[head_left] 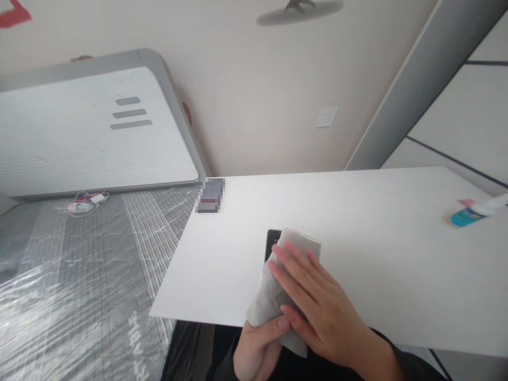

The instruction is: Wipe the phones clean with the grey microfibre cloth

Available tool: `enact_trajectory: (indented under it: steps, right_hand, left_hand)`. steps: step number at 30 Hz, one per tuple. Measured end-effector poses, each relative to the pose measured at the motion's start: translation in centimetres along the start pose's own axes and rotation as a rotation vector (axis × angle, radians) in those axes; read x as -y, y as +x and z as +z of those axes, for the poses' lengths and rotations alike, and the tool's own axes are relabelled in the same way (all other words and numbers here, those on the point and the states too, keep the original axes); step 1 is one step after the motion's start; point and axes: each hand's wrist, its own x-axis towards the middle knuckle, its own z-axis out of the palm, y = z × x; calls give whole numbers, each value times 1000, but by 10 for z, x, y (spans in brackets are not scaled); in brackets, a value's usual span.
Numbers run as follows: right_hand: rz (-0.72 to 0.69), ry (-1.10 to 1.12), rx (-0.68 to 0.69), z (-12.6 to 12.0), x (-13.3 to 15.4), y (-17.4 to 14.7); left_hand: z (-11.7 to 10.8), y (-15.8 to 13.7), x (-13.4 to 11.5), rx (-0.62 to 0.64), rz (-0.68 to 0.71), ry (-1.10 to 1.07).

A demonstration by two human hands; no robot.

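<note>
A phone [272, 242] with a dark screen shows its upper left corner, with faint white digits on it. Most of it is hidden under a pale grey cloth [265, 301]. Low in the middle, my left hand [262, 344] is closed round the lower end of the phone and cloth, thumb on top; its other fingers are hidden below. My right hand [317, 307] lies over the cloth with its fingers stretched out and slightly apart, pressing it flat against the phone.
The white table [381, 264] carries a blurred-out, pixelated item [211, 196] at its far left corner and a blue-and-white spray bottle [468, 216] at right. A plastic-covered mattress [99, 280] adjoins on the left, with a coiled cable [85, 203] on it. A wall stands behind.
</note>
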Motion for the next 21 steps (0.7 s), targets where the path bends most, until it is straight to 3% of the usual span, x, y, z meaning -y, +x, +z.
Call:
enact_trajectory:
  steps: [2,7,13,18,21]
  right_hand:
    - [-7,-4,49,-1,4,1]
    - [201,-90,6,3,7,6]
    - [-21,-79,168,5,15,4]
    - [148,-117,89,5,7,5]
    - [51,-92,137,7,7,2]
  left_hand:
    - [-2,-2,-1,20,-6,-16]
    - [-2,-5,-2,119,-46,-63]
    - [-2,-1,-4,8,51,-29]
    - [-2,-2,-4,91,-30,-47]
    - [-4,-1,-1,25,38,-55]
